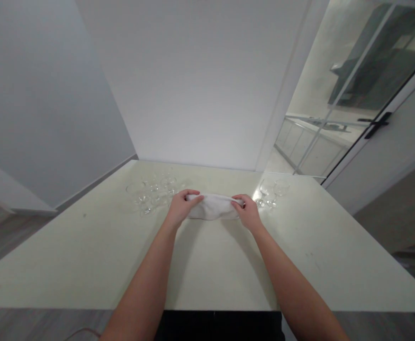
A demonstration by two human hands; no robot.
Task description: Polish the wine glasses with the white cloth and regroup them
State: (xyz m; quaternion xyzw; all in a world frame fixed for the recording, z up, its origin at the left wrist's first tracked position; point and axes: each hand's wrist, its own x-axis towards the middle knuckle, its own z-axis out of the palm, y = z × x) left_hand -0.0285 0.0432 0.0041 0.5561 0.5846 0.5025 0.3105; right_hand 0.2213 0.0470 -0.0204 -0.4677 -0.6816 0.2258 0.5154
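Note:
A white cloth (213, 207) is stretched between my two hands over the middle of the pale table. My left hand (183, 206) pinches its left end between thumb and fingers. At the opposite end, my right hand (247, 210) grips the cloth in the same way. Several clear stemmed glasses (154, 192) stand in a group to the left, close to my left hand. Beyond my right hand are a couple of clear wine glasses (267, 187). Whether the cloth touches the tabletop I cannot tell.
The pale table (97, 265) runs back to a white panel (200, 85). A grey wall (51, 94) rises at the left. To the right are a glazed partition (321, 128) and a white door with a black handle (378, 124).

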